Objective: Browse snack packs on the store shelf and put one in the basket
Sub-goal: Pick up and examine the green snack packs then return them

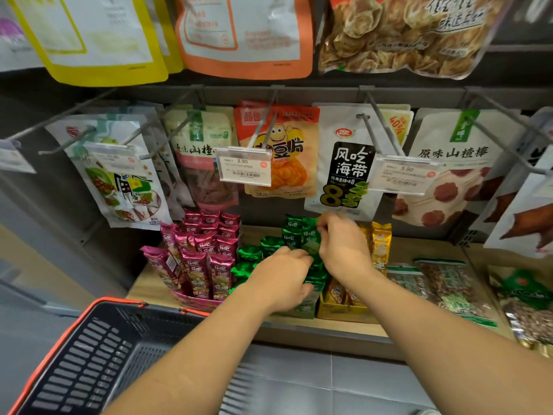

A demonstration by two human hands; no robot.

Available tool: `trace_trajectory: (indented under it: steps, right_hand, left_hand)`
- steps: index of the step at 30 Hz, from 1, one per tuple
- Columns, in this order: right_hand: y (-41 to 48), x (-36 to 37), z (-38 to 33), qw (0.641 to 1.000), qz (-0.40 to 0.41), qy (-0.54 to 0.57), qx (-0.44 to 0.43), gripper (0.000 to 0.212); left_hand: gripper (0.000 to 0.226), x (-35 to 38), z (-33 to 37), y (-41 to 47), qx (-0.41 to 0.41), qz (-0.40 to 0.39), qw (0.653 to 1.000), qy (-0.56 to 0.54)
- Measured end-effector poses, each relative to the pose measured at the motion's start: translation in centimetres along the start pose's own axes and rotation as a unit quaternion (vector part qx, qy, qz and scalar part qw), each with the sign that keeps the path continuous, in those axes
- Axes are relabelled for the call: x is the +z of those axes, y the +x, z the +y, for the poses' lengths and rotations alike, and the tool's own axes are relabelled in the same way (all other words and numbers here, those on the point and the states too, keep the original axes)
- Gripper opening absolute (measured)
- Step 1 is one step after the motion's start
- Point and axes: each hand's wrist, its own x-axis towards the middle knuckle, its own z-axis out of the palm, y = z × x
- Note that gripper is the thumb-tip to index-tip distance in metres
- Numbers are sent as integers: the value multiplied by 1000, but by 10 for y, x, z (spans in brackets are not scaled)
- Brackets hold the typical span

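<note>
In the centre of the frame, shiny green foil snack packs (269,250) stand on the pale wooden shelf (140,289). They are tight between pink foil packs (206,250) on the left and yellow foil packs (380,244) on the right. The right hand (344,247) pinches the top of one green pack with curled fingers. The left hand (281,277) lies over the nearer green packs, fingers bent down among them; if it grips one, I cannot tell. The lower edge of a hanging white bag (344,163) is just above the right hand. At lower left, below the shelf edge, sits the dark grey plastic basket (89,354) with an orange rim, its top open.
</note>
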Motion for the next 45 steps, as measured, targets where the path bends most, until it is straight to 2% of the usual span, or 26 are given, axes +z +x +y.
trace_trajectory:
  steps: [2, 5, 9, 12, 14, 16, 17, 19, 20, 21, 22, 23, 25, 26, 29, 31, 33, 35, 37, 38, 40, 42, 45]
  right_hand:
    - [-6, -16, -6, 995, 69, 16, -64, 18]
    - [-25, -41, -14, 978, 95, 3, -185, 25]
    - [-53, -75, -20, 937, 159, -9, -310, 28]
    - [-70, -103, -15, 905, 227, 28, -360, 30]
    - [-76, -121, -11, 902, 238, 84, -351, 26]
    - [-79, -130, -5, 919, 193, 153, -307, 16]
    - [-80, -130, -3, 933, 138, 199, -268, 16]
    - [-83, -124, -1, 942, 11, 283, -180, 20]
    - [-84, -120, 0, 941, -25, 302, -150, 20]
    - [-85, -116, 0, 942, -41, 307, -131, 19]
    - [-85, -113, 0, 943, -45, 308, -120, 16]
    - [-85, -111, 0, 943, -45, 310, -113, 14]
    - [-86, -110, -2, 937, -42, 333, -95, 11]
    - [-86, -109, -3, 930, -38, 356, -80, 11]
    - [-85, -107, -5, 881, -60, 469, 2, 16]
    - [-85, -104, -5, 847, -141, 511, 39, 27]
    - [-87, -98, -7, 834, -229, 501, 25, 38]
    - [-92, -92, -10, 815, -281, 507, 16, 38]
    - [-93, -87, -13, 796, -282, 535, 27, 25]
    - [-93, -86, -14, 799, -268, 538, 24, 18]
    - [-90, -84, -14, 837, -234, 494, -3, 16]
    - [-87, -84, -12, 875, -218, 430, -35, 22]
    - [-86, -88, -12, 899, -224, 374, -49, 28]
  left_hand:
    - [52, -1, -2, -1, 0, 2, 1000, -11]
    - [52, -3, -6, -3, 2, 19, 999, -42]
    - [44, -5, -19, -9, -1, 76, 994, -82]
    - [34, -14, -22, -17, -17, 121, 988, -94]
    - [27, -25, -19, -22, -45, 140, 982, -114]
    - [23, -40, -10, -27, -72, 154, 965, -198]
    - [26, -49, -2, -30, -70, 153, 945, -279]
    - [30, -65, 18, -39, -43, 142, 869, -473]
    - [29, -73, 27, -44, -22, 128, 833, -538]
    - [29, -78, 35, -51, 0, 110, 816, -567]
    - [32, -82, 42, -57, 18, 98, 818, -567]
    - [33, -84, 47, -61, 29, 101, 835, -539]
    - [29, -83, 52, -65, 10, 151, 881, -449]
    - [24, -83, 53, -65, -11, 182, 882, -434]
    - [13, -79, 56, -62, -52, 234, 829, -506]
    - [11, -78, 57, -61, -49, 237, 779, -578]
    - [14, -78, 58, -62, -34, 227, 740, -632]
    - [19, -77, 57, -63, -35, 237, 743, -625]
    - [17, -78, 52, -61, -61, 261, 764, -587]
    - [14, -80, 50, -61, -74, 268, 770, -574]
    - [10, -82, 46, -61, -86, 260, 779, -564]
    - [23, -82, 42, -61, -83, 251, 784, -561]
    - [30, -83, 38, -61, -79, 250, 781, -567]
